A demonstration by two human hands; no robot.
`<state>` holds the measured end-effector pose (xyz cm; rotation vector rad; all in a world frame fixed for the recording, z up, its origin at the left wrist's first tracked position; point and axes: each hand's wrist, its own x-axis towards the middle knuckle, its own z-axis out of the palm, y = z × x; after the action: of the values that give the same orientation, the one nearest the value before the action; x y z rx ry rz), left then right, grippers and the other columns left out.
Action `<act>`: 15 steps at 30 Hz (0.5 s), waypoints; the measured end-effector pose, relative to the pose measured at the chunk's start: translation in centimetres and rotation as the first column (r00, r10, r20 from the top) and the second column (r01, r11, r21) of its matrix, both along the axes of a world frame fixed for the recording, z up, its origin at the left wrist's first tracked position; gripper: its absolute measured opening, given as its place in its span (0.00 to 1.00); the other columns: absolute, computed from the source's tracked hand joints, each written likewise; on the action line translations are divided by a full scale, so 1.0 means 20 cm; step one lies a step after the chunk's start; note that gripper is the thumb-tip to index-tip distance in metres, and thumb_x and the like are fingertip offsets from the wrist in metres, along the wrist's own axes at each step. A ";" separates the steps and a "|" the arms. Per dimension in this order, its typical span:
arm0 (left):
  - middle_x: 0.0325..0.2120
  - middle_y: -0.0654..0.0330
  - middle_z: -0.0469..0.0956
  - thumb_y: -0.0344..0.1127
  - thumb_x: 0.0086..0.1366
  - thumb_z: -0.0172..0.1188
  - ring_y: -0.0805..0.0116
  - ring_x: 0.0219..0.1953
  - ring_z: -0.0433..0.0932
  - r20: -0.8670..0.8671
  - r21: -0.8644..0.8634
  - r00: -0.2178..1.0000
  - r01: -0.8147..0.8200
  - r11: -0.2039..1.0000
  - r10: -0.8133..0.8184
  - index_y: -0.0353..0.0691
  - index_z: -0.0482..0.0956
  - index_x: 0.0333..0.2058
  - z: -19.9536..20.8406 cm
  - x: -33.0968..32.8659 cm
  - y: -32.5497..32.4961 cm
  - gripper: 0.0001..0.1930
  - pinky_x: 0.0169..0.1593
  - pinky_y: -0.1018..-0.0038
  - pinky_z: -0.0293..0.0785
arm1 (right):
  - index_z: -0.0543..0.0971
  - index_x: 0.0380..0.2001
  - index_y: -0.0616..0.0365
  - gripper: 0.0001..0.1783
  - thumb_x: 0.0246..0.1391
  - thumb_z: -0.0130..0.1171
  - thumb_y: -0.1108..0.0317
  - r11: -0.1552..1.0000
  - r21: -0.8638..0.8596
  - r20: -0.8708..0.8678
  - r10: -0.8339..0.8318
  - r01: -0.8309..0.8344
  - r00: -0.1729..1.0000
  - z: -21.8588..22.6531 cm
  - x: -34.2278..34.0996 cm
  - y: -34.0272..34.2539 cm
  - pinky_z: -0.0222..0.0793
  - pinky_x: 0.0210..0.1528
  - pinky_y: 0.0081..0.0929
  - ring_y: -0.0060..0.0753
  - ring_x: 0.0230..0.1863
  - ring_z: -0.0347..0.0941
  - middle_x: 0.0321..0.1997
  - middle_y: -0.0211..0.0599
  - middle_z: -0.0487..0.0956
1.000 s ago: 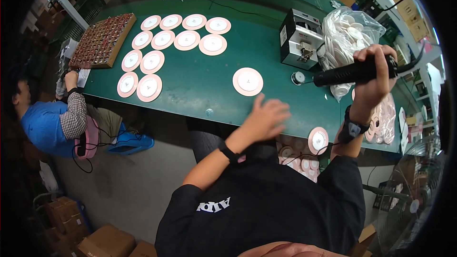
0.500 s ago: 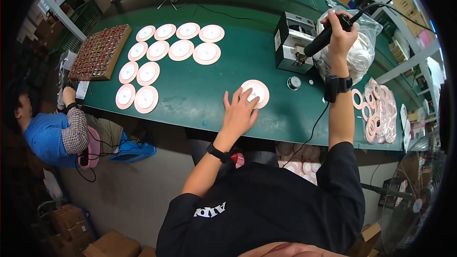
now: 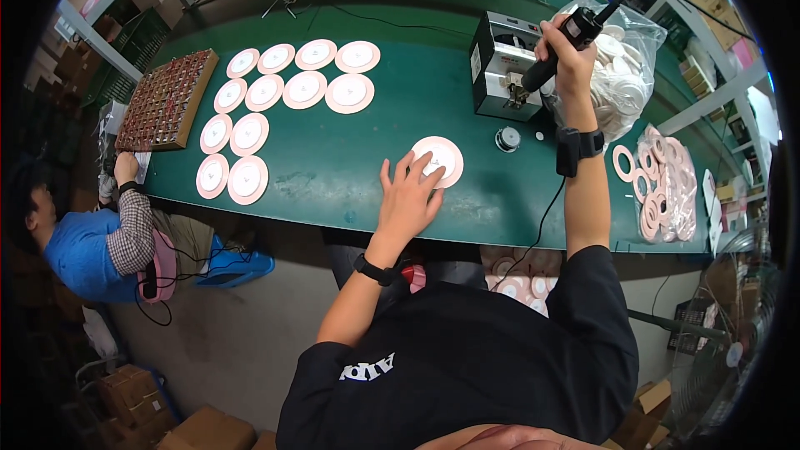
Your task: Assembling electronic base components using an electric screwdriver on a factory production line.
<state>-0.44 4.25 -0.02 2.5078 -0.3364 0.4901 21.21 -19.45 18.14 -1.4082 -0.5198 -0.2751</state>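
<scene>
My right hand [image 3: 571,64] is wrapped round a black electric screwdriver [image 3: 546,69], a cable running from its top. The tool tilts down to the left, its tip at the front of a grey-and-black boxy screw feeder [image 3: 504,62]. Whether the tip touches the feeder's outlet is hard to tell. With fingers spread, my left hand [image 3: 408,204] rests its fingertips on a pink-rimmed white disc [image 3: 450,160] lying flat on the green table [image 3: 350,175]. Right of the disc sits a small round metal-and-white part [image 3: 507,139], with a tiny white piece [image 3: 539,136] beside it.
Several matching pink-and-white discs [image 3: 248,179] lie in rows at left, beside a wooden tray [image 3: 167,100] of small parts. A bag of white discs [image 3: 621,75] stands behind my right arm; pink rings [image 3: 667,187] lie at right. Another person [image 3: 92,233] sits at far left.
The view has shifted slightly, so the table's things sit a little further left. My hands keep about the same places: left on the disc, right holding the screwdriver at the feeder.
</scene>
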 end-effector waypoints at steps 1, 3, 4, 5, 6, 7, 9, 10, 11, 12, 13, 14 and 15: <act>0.61 0.58 0.72 0.39 0.61 0.64 0.50 0.67 0.64 0.003 0.003 1.000 -0.002 1.000 0.002 0.51 0.82 0.52 0.00 0.00 0.00 0.19 0.69 0.35 0.48 | 0.75 0.37 0.60 0.09 0.56 0.66 0.73 1.000 0.003 0.019 -0.020 0.020 1.000 -0.01 -0.01 0.01 0.70 0.29 0.28 0.29 0.25 0.73 0.33 0.37 0.77; 0.62 0.59 0.72 0.38 0.60 0.66 0.49 0.66 0.65 0.009 0.008 1.000 -0.011 1.000 0.011 0.53 0.83 0.52 -0.01 0.00 0.00 0.20 0.68 0.36 0.49 | 0.74 0.38 0.59 0.08 0.57 0.64 0.73 0.999 0.008 0.056 -0.053 0.052 0.997 -0.02 -0.03 0.03 0.68 0.28 0.27 0.27 0.24 0.71 0.34 0.37 0.77; 0.62 0.59 0.72 0.38 0.60 0.66 0.49 0.66 0.65 0.007 0.007 1.000 -0.016 1.000 0.016 0.53 0.83 0.52 -0.01 -0.02 0.01 0.20 0.68 0.36 0.49 | 0.74 0.38 0.59 0.08 0.57 0.64 0.73 0.999 0.006 0.054 -0.047 0.047 0.997 -0.03 -0.07 0.03 0.68 0.28 0.27 0.27 0.24 0.71 0.34 0.37 0.77; 0.62 0.60 0.72 0.38 0.60 0.66 0.50 0.66 0.65 0.002 0.002 1.000 0.006 1.000 -0.006 0.53 0.83 0.52 -0.01 -0.03 0.01 0.20 0.68 0.36 0.49 | 0.74 0.38 0.59 0.08 0.58 0.63 0.73 0.996 0.086 -0.006 0.004 -0.004 1.000 -0.02 -0.13 0.04 0.68 0.28 0.28 0.27 0.23 0.70 0.35 0.38 0.77; 0.62 0.60 0.72 0.39 0.60 0.66 0.50 0.66 0.65 -0.001 -0.001 1.000 0.022 1.000 -0.022 0.54 0.83 0.52 -0.02 -0.03 0.02 0.19 0.68 0.35 0.49 | 0.74 0.39 0.58 0.08 0.58 0.61 0.74 0.984 0.170 -0.060 0.067 -0.056 0.996 -0.02 -0.19 0.04 0.68 0.28 0.28 0.26 0.23 0.69 0.35 0.39 0.76; 0.62 0.61 0.72 0.39 0.60 0.66 0.51 0.66 0.65 -0.005 -0.004 0.999 0.038 0.999 -0.038 0.54 0.83 0.52 -0.02 -0.02 0.03 0.19 0.69 0.35 0.48 | 0.74 0.40 0.58 0.07 0.59 0.60 0.74 0.962 0.253 -0.111 0.134 -0.103 0.985 -0.01 -0.24 0.05 0.68 0.28 0.28 0.26 0.22 0.68 0.36 0.40 0.76; 0.62 0.62 0.72 0.39 0.60 0.66 0.51 0.66 0.65 -0.007 -0.003 0.999 0.044 0.999 -0.044 0.55 0.83 0.52 0.00 -0.02 0.03 0.19 0.69 0.35 0.48 | 0.73 0.42 0.58 0.08 0.59 0.59 0.75 0.959 0.266 -0.050 0.117 -0.100 0.992 0.03 -0.43 0.12 0.68 0.28 0.28 0.26 0.21 0.67 0.37 0.41 0.76; 0.62 0.63 0.72 0.39 0.60 0.66 0.52 0.66 0.65 -0.011 0.001 0.998 0.063 0.998 -0.063 0.55 0.83 0.52 0.01 -0.02 0.03 0.19 0.69 0.35 0.48 | 0.72 0.43 0.58 0.09 0.60 0.57 0.75 0.955 0.283 0.009 0.085 -0.085 0.996 0.03 -0.51 0.16 0.68 0.28 0.28 0.27 0.21 0.66 0.37 0.43 0.76; 0.62 0.64 0.72 0.39 0.60 0.66 0.52 0.66 0.65 -0.015 0.005 0.996 0.083 0.997 -0.083 0.56 0.83 0.52 0.02 -0.03 0.03 0.19 0.69 0.34 0.48 | 0.72 0.43 0.58 0.09 0.60 0.57 0.75 0.955 0.284 0.002 0.089 -0.086 0.996 -0.01 -0.57 0.19 0.68 0.28 0.28 0.27 0.21 0.66 0.37 0.43 0.76; 0.62 0.64 0.72 0.39 0.60 0.66 0.52 0.66 0.65 -0.019 0.003 0.996 0.086 0.996 -0.086 0.56 0.83 0.52 0.03 -0.03 0.04 0.19 0.69 0.34 0.48 | 0.70 0.45 0.59 0.11 0.60 0.57 0.76 0.968 0.236 0.036 0.080 -0.086 0.996 -0.04 -0.62 0.22 0.69 0.29 0.29 0.27 0.21 0.67 0.38 0.44 0.75; 0.62 0.64 0.73 0.40 0.61 0.66 0.52 0.66 0.65 -0.017 0.002 0.996 0.090 0.996 -0.090 0.56 0.83 0.52 0.03 -0.03 0.04 0.19 0.68 0.34 0.48 | 0.69 0.46 0.59 0.13 0.59 0.57 0.77 0.978 0.188 0.069 0.074 -0.085 0.995 -0.07 -0.65 0.23 0.70 0.29 0.29 0.28 0.21 0.68 0.38 0.45 0.75; 0.62 0.64 0.73 0.40 0.61 0.66 0.53 0.66 0.66 -0.015 0.001 0.995 0.095 0.995 -0.095 0.56 0.83 0.52 0.03 -0.03 0.04 0.19 0.68 0.34 0.48 | 0.69 0.46 0.59 0.13 0.59 0.57 0.77 0.979 0.187 0.065 0.071 -0.082 0.995 -0.10 -0.67 0.25 0.70 0.29 0.29 0.28 0.21 0.68 0.38 0.45 0.75; 0.61 0.65 0.73 0.40 0.61 0.66 0.53 0.66 0.66 -0.011 0.001 0.995 0.097 0.995 -0.097 0.57 0.83 0.52 0.03 -0.03 0.04 0.19 0.68 0.34 0.48 | 0.69 0.45 0.59 0.13 0.59 0.57 0.78 0.981 0.167 0.047 0.089 -0.095 0.995 -0.13 -0.68 0.26 0.70 0.29 0.29 0.28 0.21 0.68 0.38 0.45 0.75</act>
<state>-1.04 5.09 0.60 2.4811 -0.4527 0.4374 7.68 -14.15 15.46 -1.2126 -0.5790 -0.2665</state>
